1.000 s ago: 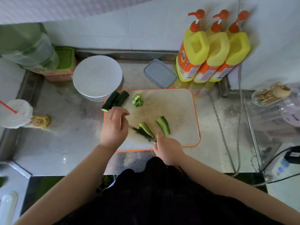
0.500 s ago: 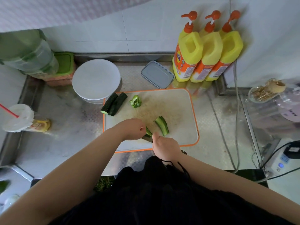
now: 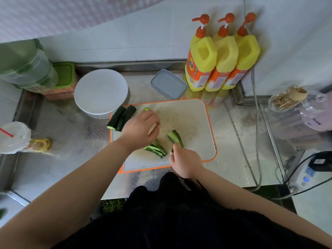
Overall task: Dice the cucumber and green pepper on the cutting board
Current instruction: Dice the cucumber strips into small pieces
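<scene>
On the orange-rimmed white cutting board, a bundle of cucumber strips lies near the front, with a cucumber wedge just to its right. Two dark cucumber pieces overhang the board's back left corner. My left hand hovers over the board's left half with its fingers loosely bent, blurred, and nothing visible in it. It hides most of the green pepper. My right hand sits at the board's front edge, curled round a knife handle. The blade hardly shows.
A white round lid on a bowl touches the board's back left corner. A grey lidded box and three yellow pump bottles stand behind. A lidded cup with a red straw is far left; cables and a power strip lie right.
My left hand has lifted off the cucumber strips and moved back and left, over the green pepper. The strips now lie uncovered. My right hand has barely moved.
</scene>
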`<state>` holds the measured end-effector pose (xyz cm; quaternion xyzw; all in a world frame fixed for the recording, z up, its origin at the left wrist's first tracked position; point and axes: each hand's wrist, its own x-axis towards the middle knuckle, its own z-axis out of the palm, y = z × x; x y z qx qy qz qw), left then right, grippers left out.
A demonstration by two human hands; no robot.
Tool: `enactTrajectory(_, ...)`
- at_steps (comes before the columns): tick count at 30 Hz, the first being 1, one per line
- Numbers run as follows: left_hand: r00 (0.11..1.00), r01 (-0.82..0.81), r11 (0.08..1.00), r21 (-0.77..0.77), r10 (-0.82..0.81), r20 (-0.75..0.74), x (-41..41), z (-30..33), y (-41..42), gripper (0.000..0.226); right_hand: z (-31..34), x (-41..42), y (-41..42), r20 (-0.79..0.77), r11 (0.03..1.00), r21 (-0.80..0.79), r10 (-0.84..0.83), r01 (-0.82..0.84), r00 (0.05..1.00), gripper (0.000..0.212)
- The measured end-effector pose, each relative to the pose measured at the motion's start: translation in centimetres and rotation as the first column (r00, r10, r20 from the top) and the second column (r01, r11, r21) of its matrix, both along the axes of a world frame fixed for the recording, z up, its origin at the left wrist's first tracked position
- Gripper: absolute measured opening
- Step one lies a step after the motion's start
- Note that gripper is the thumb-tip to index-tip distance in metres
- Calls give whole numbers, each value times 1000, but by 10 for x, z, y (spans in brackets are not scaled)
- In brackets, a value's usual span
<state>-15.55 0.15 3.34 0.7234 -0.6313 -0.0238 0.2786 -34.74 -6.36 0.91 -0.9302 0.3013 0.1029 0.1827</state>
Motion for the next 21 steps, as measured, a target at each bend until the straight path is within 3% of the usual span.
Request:
enactTrajectory(2, 987, 89, 977, -192, -61, 149, 2, -14, 16, 12, 2, -6, -9, 23, 987, 76, -146, 144, 989, 12)
enactTrajectory(3, 972, 150, 976, -157, -116, 204, 3, -25, 24, 18, 2, -9, -13, 37, 977, 85, -200, 197, 979, 12)
enactTrajectory(5, 921, 235, 965, 119, -260, 289, 4, -45, 35, 37, 2, -14, -19, 30, 955, 103, -282, 278, 959, 13)
enactTrajectory(8, 882, 232, 816, 529, -406, 239, 0, -64, 32, 65, 1, -16, -22, 0, 943, 102, -318, 317, 948, 13)
enactTrajectory(12, 871, 208, 736, 644, -439, 221, -4, -63, 15, 55, 4, -15, -21, -7, 944, 110, -311, 310, 950, 14)
enactTrajectory(17, 933, 128, 764, 632, -309, 184, -11, -64, 12, 45, 5, -16, -21, -42, 943, 134, -300, 303, 953, 13)
enactTrajectory(21, 989, -122, 710, 694, 26, 147, -27, -66, 17, 44, 3, -14, -20, -60, 939, 171, -292, 297, 955, 13)
